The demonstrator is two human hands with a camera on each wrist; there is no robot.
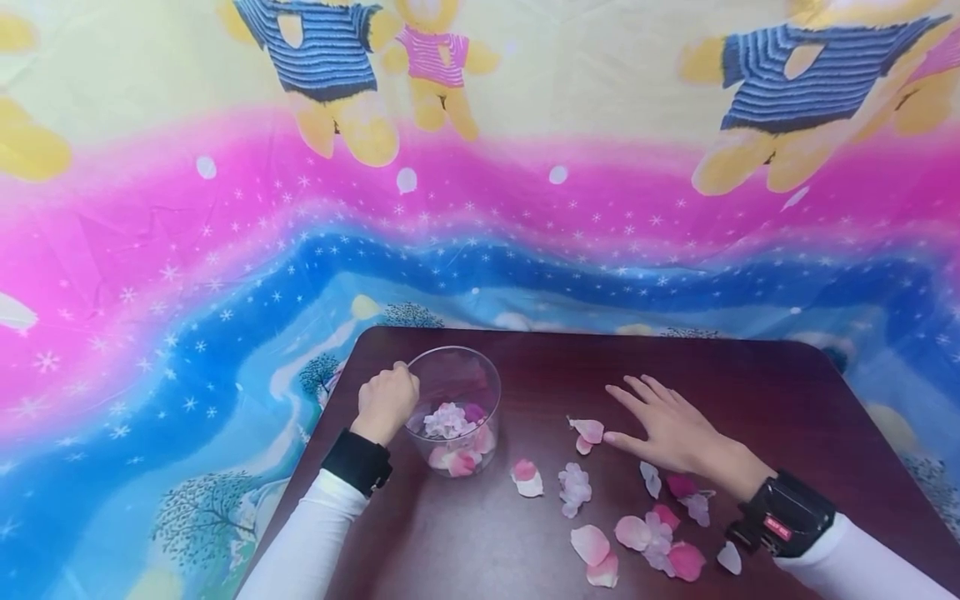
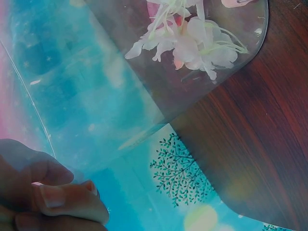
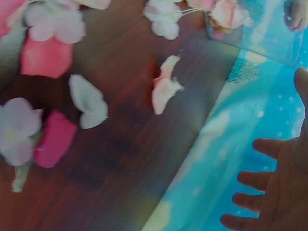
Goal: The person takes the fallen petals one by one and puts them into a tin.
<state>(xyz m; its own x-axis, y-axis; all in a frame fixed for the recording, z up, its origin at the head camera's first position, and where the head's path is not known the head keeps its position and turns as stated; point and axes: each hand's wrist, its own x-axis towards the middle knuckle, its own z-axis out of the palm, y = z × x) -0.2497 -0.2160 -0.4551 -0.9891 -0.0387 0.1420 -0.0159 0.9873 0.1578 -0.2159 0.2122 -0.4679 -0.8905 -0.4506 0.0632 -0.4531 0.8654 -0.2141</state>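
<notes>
A clear glass bowl [image 1: 454,385] stands on the dark wooden table [image 1: 750,392], with pink and white petals and a small white blossom [image 2: 197,45] inside. My left hand [image 1: 386,402] grips the bowl's left rim; its curled fingers [image 2: 57,197] show in the left wrist view. My right hand [image 1: 663,421] hovers flat with fingers spread, just right of a pink petal [image 1: 588,430]. More loose petals [image 1: 592,544] and a pale blossom [image 1: 574,488] lie scattered in front of it. In the right wrist view the spread fingers [image 3: 272,192] show at the lower right.
A bright cloth [image 1: 225,275] printed with bears, stars and trees hangs behind and drapes around the table. The table's rounded left edge [image 1: 315,425] lies close to my left wrist. Bare wood stretches across the far right of the table.
</notes>
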